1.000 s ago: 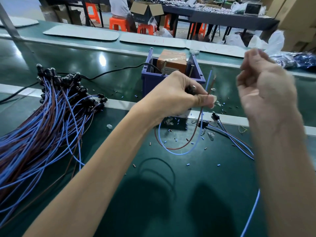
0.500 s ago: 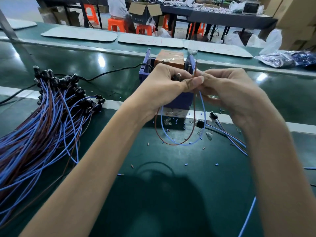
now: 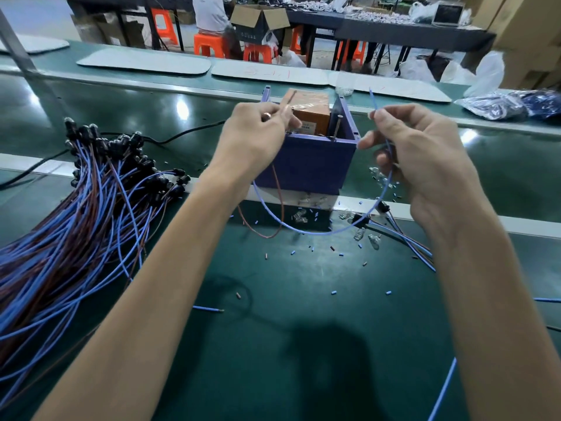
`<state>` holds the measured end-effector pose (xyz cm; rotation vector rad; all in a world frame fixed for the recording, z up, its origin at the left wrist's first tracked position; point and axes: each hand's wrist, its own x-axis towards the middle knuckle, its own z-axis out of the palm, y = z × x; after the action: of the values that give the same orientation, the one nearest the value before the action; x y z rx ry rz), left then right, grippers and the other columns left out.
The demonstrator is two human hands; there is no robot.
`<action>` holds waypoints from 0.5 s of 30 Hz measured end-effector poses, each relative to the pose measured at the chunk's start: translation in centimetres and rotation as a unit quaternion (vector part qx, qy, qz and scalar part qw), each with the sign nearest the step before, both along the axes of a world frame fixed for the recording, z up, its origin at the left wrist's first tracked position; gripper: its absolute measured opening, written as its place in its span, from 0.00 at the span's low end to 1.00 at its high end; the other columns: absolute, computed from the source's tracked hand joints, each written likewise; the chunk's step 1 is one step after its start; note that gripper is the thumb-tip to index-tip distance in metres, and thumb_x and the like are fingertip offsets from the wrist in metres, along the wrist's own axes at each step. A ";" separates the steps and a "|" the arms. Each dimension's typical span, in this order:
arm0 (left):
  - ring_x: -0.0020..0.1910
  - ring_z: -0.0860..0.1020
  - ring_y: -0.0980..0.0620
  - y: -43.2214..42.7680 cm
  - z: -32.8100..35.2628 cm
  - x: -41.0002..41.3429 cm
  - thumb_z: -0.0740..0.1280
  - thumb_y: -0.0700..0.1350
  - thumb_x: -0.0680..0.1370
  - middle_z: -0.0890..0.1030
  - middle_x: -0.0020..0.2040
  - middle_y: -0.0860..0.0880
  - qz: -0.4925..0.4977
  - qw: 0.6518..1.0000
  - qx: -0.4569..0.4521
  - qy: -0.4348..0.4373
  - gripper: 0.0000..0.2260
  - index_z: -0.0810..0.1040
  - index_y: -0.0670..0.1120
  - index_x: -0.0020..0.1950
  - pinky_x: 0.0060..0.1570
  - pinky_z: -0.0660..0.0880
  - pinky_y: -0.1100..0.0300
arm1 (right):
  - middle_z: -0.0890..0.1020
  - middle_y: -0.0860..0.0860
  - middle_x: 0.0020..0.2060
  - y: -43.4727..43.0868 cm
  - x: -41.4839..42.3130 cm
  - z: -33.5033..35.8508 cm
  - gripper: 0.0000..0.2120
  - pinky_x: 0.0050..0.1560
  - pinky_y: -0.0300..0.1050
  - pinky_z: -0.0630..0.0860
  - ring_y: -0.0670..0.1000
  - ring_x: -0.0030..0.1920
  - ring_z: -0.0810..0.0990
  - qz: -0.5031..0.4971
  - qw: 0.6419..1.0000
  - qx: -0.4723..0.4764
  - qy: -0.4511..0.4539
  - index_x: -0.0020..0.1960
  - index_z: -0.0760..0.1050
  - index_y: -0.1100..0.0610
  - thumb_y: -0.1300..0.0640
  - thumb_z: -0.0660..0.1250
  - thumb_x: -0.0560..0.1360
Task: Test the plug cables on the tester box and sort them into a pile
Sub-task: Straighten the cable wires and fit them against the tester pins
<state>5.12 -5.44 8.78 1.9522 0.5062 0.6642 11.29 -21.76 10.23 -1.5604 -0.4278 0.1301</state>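
Left hand (image 3: pixel 255 138): pinches the brown wire (image 3: pixel 267 237), its tip poking up over the tester box (image 3: pixel 306 165).
Right hand (image 3: pixel 425 165): pinches the blue wire (image 3: pixel 321 233), tip upright, just right of the box.
Wires: both sag in loops before the box front.
Pile (image 3: pixel 76 214): plug cables heaped at left on the green belt (image 3: pixel 303 299).

- The left hand (image 3: pixel 255 138) and right hand (image 3: pixel 425 165), joined before the box (image 3: pixel 309 165) half a second ago, have drawn apart.
- The left now lifts the brown wire (image 3: pixel 280 208) end, the right the blue wire (image 3: pixel 321 233) end.
- The blue loop sags wider between them.
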 end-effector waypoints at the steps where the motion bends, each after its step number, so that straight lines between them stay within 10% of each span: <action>1: 0.28 0.69 0.62 0.5 -0.1 0.2 0.61 0.45 0.80 0.72 0.25 0.61 0.016 1.000 -0.013 0.002 0.14 0.80 0.53 0.37 0.30 0.64 0.65 | 0.80 0.46 0.25 -0.1 0.3 -0.2 0.02 0.25 0.32 0.67 0.41 0.22 0.68 -0.007 1.000 0.001 0.001 0.48 0.74 0.55 0.59 0.63 0.80; 9: 0.42 0.76 0.55 2.2 -1.5 0.2 0.60 0.43 0.80 0.79 0.25 0.57 0.036 0.997 0.045 0.050 0.08 0.76 0.51 0.44 0.42 0.70 0.64 | 0.77 0.50 0.33 0.4 1.7 -1.6 0.17 0.30 0.32 0.69 0.42 0.29 0.69 -0.018 0.998 -0.020 0.052 0.50 0.78 0.60 0.73 0.53 0.76; 15: 0.48 0.79 0.55 1.5 -2.6 0.4 0.64 0.49 0.79 0.80 0.28 0.55 0.070 0.991 0.087 0.070 0.05 0.77 0.51 0.52 0.48 0.73 0.60 | 0.81 0.53 0.35 0.9 1.4 -2.6 0.09 0.26 0.31 0.73 0.41 0.23 0.75 -0.010 0.997 0.007 0.076 0.56 0.72 0.59 0.68 0.58 0.80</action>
<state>5.48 -3.96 6.18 2.1527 0.6975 0.6829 12.68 -20.90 7.61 -1.5283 -0.2913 0.2282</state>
